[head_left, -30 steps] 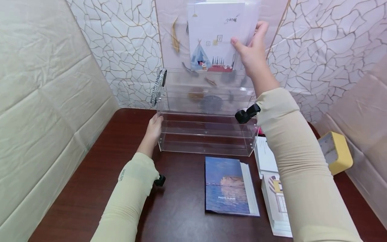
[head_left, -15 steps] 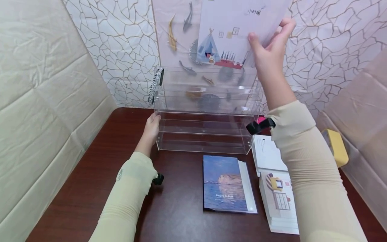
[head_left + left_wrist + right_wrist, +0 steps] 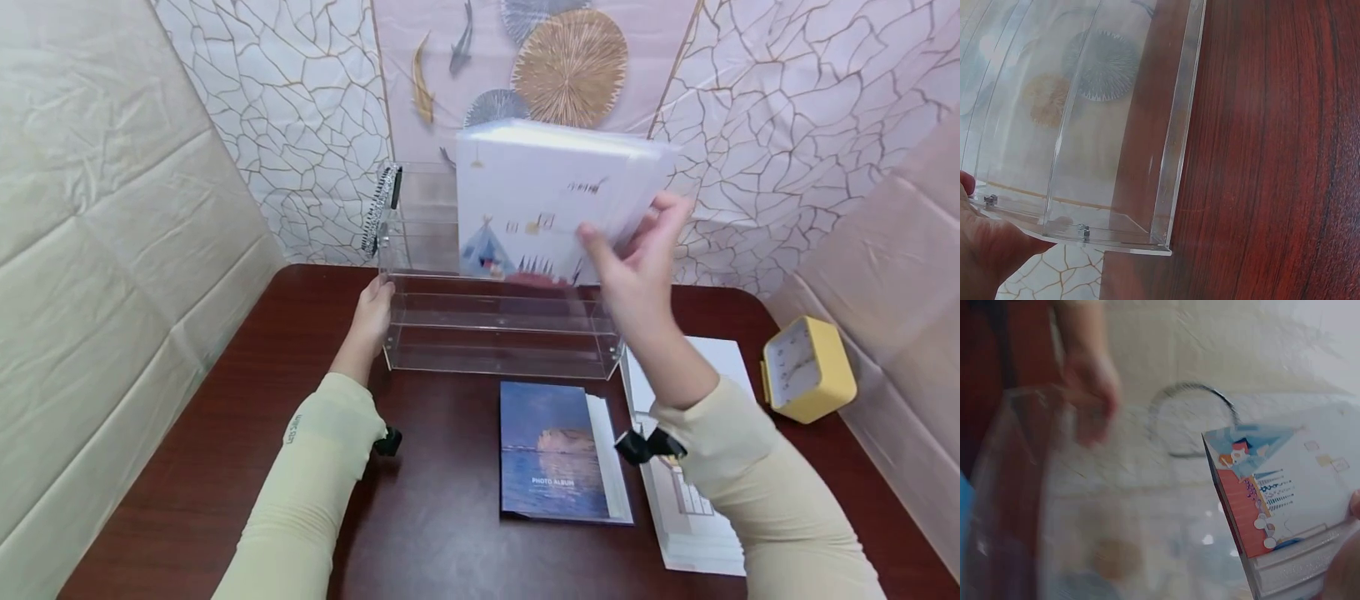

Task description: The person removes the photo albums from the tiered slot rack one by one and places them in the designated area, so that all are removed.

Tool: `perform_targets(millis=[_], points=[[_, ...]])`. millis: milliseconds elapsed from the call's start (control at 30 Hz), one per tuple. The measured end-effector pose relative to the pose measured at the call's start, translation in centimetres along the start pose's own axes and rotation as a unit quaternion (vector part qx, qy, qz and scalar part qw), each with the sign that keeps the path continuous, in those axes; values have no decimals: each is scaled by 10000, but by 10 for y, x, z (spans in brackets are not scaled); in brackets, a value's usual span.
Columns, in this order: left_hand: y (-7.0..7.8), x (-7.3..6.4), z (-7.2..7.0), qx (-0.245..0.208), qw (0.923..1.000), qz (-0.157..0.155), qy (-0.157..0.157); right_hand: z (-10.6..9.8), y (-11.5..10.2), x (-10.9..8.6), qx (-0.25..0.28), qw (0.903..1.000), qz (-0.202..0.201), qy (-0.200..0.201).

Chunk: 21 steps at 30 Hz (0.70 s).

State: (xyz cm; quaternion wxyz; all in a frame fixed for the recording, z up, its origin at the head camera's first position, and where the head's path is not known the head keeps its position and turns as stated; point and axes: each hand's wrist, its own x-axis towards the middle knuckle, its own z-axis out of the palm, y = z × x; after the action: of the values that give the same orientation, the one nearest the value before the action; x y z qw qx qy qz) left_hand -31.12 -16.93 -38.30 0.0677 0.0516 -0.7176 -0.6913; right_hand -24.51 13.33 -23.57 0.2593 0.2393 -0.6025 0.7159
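My right hand (image 3: 637, 267) pinches a white album (image 3: 517, 208) by its right side, thumb on the cover, which shows a blue tent. In the right wrist view, the album's (image 3: 1291, 481) layered page edges face the hand. It is held above and in front of a clear acrylic tiered rack (image 3: 502, 362), covering part of the upper tiers. My left hand (image 3: 372, 310) grips the rack's left side panel; the left wrist view shows the hand (image 3: 988, 247) around the rack's (image 3: 1175, 156) edge. A sparkling dark toothed band (image 3: 381, 210) hangs at the rack's upper left corner.
A blue photo album (image 3: 555, 450) lies on the dark wooden table (image 3: 442, 517) before the rack. White books are stacked (image 3: 697, 537) at the right, partly under my right arm. A yellow clock (image 3: 813, 371) stands at the far right. Fabric walls enclose the table.
The white album first went right, then came down and back left in my right hand to the rack's upper tiers. My left hand has kept its hold on the rack.
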Motion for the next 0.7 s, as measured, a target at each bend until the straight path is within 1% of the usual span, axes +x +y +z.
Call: perform_targets(millis=[167,200,300,400,500,600,700], points=[[-1,0,-2,-44,10000,59,29,3,31,-39,-360,9978,552,-19],[-2,0,-2,-69,10000,66,23,3,39,-45,-447,9968,669,15],[-3,0,-2,-103,9999,91,39,8,51,-66,-697,9908,1155,53],[-3,1,-2,-100,9999,33,1,14,60,-84,-962,9800,1744,16],[-2,2,-2,-58,10000,26,30,18,68,-97,-1071,9675,2289,-133],[-2,2,-1,6,10000,39,30,21,73,-106,-1228,9536,2733,-297],[-2,1,0,-12,10000,1,10,22,78,-115,-1502,9391,3052,-493]])
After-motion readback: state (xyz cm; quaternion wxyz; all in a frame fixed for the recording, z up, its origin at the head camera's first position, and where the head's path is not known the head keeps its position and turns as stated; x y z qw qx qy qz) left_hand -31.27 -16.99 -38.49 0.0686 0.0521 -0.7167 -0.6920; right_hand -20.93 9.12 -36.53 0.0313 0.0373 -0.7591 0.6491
